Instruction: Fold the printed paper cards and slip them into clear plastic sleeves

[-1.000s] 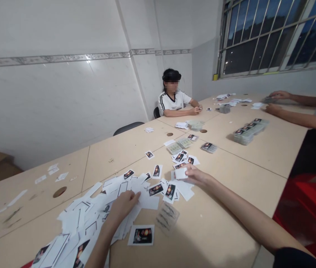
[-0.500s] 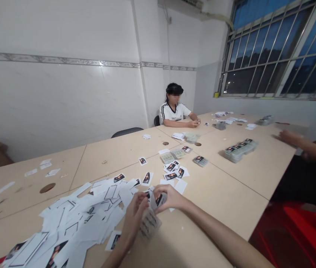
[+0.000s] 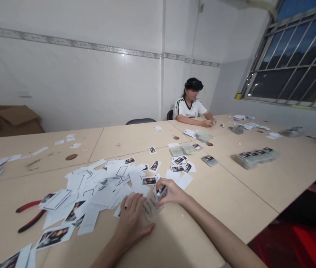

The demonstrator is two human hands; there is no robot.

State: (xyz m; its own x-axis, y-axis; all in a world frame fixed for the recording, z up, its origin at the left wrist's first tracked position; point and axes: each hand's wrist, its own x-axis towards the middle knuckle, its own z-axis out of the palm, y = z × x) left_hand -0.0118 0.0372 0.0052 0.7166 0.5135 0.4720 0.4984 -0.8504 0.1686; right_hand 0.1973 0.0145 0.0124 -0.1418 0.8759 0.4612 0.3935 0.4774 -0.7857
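A: ok what's on the far left?

B: An open cardboard box (image 3: 15,118) at the left edge. Below it, pliers (image 3: 32,219) with red-and-black handles lie on the bench (image 3: 216,190), tips tucked under a messy heap of cards (image 3: 99,186), mostly white, some with dark prints.

A: And the hands?

B: Left hand (image 3: 135,216) is bottom centre, spread pretty wide, thumb out toward us, fingers at the left side of a clear case (image 3: 149,206). Can't tell if it's gripping it. That case is flat on the bench, just below the middle of the frame, with thin dark things inside, too blurry to name.

A: Right one?

B: Just right of that. A dark-printed card (image 3: 161,191) sits between the thumb and fingers of the right hand (image 3: 167,193), thumb by the case's right edge.

A: Anything further over?

B: Loose printed cards (image 3: 184,166) just above that hand, a person (image 3: 189,108) in a white shirt seated upper right of centre, then stacked cases (image 3: 254,159) on the right.
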